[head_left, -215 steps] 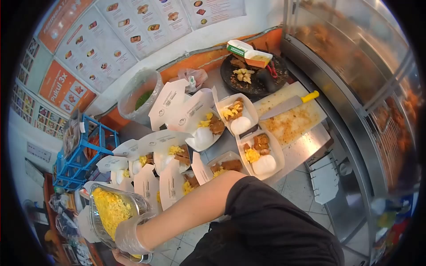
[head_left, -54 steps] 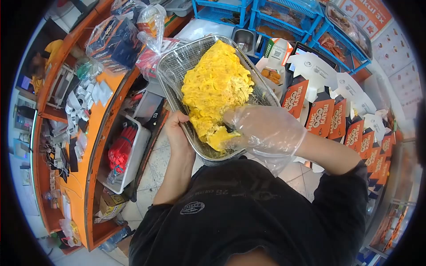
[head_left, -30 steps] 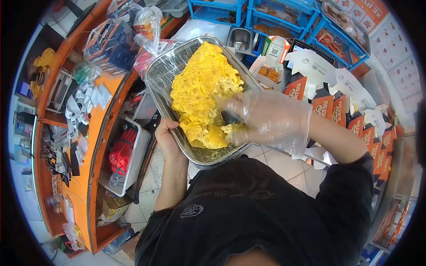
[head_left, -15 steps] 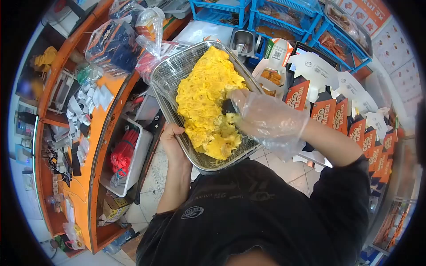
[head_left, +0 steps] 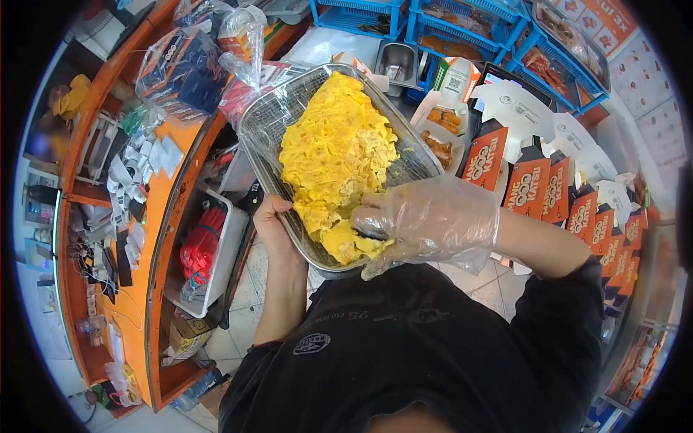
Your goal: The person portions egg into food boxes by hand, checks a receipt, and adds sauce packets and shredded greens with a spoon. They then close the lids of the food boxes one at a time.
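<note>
My left hand (head_left: 273,224) is closed on the left rim of a metal mesh-patterned tray (head_left: 261,123), holding it tilted in front of me. A large mass of yellow cooked egg (head_left: 336,137) lies in the tray, its lower end broken into pieces. My right hand (head_left: 426,224), in a clear plastic glove, reaches into the tray from the right. Its fingers are curled at the broken lower egg, around a small dark thing that I cannot make out. The fingertips are partly hidden by egg and glove.
Orange-and-white printed food boxes (head_left: 530,187) stand in rows at right, some holding fried food. Blue crates (head_left: 462,32) of food and a small steel container (head_left: 397,65) are at the back. A cluttered orange counter (head_left: 162,238) and a white bin (head_left: 216,267) are at left.
My right hand has moved down and left in the tray, toward its near end. The egg there is shifted and broken differently. My left hand still grips the rim.
</note>
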